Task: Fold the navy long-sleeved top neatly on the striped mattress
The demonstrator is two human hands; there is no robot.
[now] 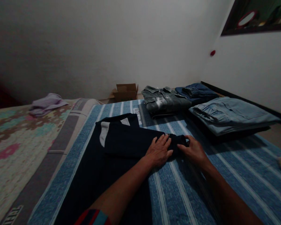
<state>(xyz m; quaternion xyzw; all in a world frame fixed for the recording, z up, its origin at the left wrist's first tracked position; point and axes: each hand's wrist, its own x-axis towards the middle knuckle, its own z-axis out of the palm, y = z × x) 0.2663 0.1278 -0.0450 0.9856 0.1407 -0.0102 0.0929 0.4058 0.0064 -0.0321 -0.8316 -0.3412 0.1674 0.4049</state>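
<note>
Left hand [158, 150] flat, pinning dark navy shirt [117, 147] mid-frame; right hand [194, 150] pinching its sleeve end, keeping fold smooth.

Two bare forearms, no watch, ring or glove on the left hand [158, 151] or the right hand [194, 150]; a short sleeve hem [93, 217] shows on the left upper arm at the bottom edge, banded red, dark navy and teal, fabric otherwise out of frame.

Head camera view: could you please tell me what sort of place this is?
Probably a bedroom at home: a striped blue bedspread, folded jeans stacked on it, and a cardboard box by the wall.
</note>
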